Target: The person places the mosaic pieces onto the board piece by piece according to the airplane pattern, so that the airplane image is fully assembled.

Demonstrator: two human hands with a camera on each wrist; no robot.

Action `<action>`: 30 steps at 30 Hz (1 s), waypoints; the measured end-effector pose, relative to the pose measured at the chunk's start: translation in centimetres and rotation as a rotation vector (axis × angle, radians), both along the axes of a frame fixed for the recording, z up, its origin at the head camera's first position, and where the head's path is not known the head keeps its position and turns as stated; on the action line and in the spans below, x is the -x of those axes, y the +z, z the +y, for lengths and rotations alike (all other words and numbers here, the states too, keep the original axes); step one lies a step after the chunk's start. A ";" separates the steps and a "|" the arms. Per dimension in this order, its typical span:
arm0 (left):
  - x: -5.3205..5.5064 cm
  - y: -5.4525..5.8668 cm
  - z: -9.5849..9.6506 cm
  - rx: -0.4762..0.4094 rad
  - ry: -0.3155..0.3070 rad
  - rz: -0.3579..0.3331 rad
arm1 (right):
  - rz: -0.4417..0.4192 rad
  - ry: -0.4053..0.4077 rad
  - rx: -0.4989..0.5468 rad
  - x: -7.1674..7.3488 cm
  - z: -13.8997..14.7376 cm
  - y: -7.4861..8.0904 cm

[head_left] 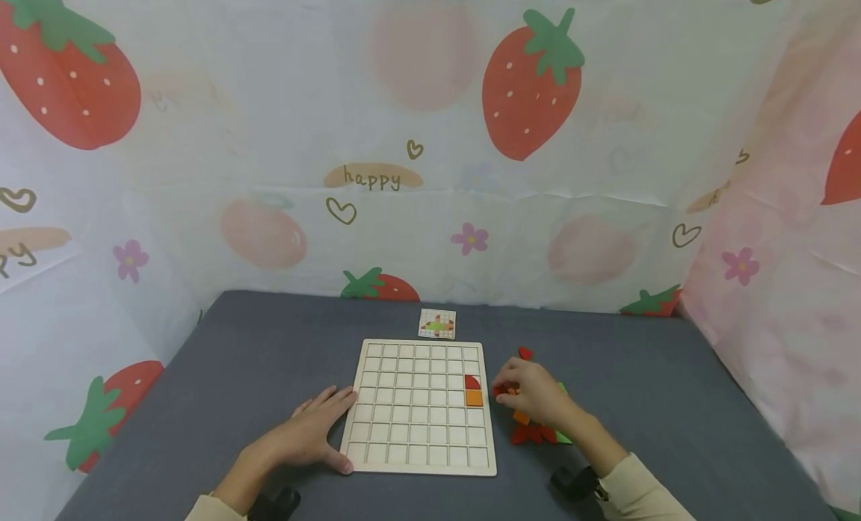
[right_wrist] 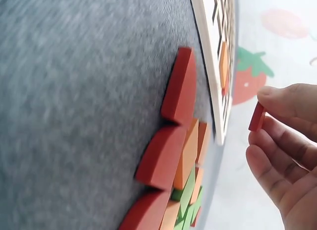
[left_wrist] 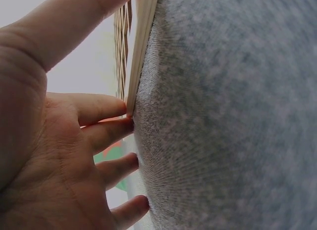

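A pale wooden grid board [head_left: 417, 416] lies on the dark table, with a red quarter-round piece [head_left: 472, 383] and an orange square piece [head_left: 474, 398] set in cells at its right side. My left hand [head_left: 303, 435] rests at the board's left edge, fingers spread; in the left wrist view its fingertips [left_wrist: 130, 125] touch the edge and the cloth. My right hand [head_left: 538, 392] pinches a small red piece [right_wrist: 257, 117] between thumb and fingers, right of the board and above the loose pieces. The held piece's full shape is partly hidden by the fingers.
Loose red pieces [head_left: 534, 434], orange pieces [head_left: 521, 417] and green pieces [head_left: 563, 438] lie right of the board, partly under my right hand. A small pattern card [head_left: 437, 324] lies behind the board. A strawberry-print curtain [head_left: 417, 229] stands around the dark tablecloth [head_left: 282, 356].
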State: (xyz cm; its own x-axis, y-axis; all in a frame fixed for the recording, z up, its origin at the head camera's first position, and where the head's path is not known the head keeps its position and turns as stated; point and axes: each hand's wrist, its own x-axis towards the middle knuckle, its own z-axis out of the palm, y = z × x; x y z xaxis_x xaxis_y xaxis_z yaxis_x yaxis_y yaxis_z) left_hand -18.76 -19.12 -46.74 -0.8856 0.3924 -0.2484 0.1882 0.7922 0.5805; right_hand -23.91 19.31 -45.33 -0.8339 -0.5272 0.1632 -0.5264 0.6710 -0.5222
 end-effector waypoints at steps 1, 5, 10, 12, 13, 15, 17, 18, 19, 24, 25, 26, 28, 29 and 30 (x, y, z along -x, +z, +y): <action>0.0 0.0 0.0 0.000 -0.001 0.002 | 0.005 0.008 -0.001 0.0 -0.2 0.0; 0.1 -0.1 0.0 0.001 -0.002 0.005 | 0.006 0.033 -0.027 -0.1 -0.8 -0.1; 0.1 -0.2 0.0 0.002 -0.004 0.009 | -0.021 0.071 -0.053 -0.1 -1.7 0.0; 0.1 -0.2 0.0 -0.001 -0.002 0.008 | -0.030 0.089 -0.061 -0.2 -1.9 0.0; 0.1 -0.2 0.0 -0.003 0.000 0.007 | -0.029 0.101 -0.069 -0.2 -2.1 0.0; 0.1 -0.2 0.0 -0.007 0.002 0.004 | -0.016 0.132 -0.082 -0.2 -2.3 -0.2; 0.1 -0.2 0.0 -0.008 0.004 0.003 | -0.006 0.155 -0.093 -0.2 -2.6 -0.3; 0.1 -0.2 0.0 -0.009 0.005 0.004 | -0.002 0.166 -0.097 -0.2 -2.7 -0.4; 0.0 -0.2 0.0 -0.009 0.005 0.004 | -0.003 0.178 -0.095 -0.2 -2.7 -0.5; -0.1 -0.1 0.0 -0.010 0.000 0.015 | -0.005 0.237 -0.106 -0.2 -3.2 -0.8; -0.1 -0.1 0.0 -0.011 -0.001 0.017 | 0.005 0.252 -0.117 -0.2 -3.3 -0.8; -0.1 -0.1 0.0 -0.011 -0.001 0.019 | 0.016 0.265 -0.127 -0.2 -3.3 -0.8; -0.2 0.0 0.0 -0.014 -0.002 0.021 | 0.039 0.288 -0.148 -0.3 -3.5 -0.8; -0.2 0.0 0.0 -0.015 -0.001 0.021 | 0.050 0.296 -0.157 -0.3 -3.5 -0.8; -0.2 0.0 0.0 -0.015 -0.001 0.020 | 0.054 0.301 -0.164 -0.3 -3.5 -0.8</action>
State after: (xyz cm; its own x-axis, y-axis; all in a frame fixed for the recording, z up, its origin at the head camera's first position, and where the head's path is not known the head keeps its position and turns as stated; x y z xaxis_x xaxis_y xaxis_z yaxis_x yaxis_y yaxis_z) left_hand -18.58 -19.11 -46.72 -0.8900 0.3965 -0.2249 0.2002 0.7832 0.5887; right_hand -23.61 15.80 -46.17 -0.6298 -0.7708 0.0962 -0.7373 0.5542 -0.3863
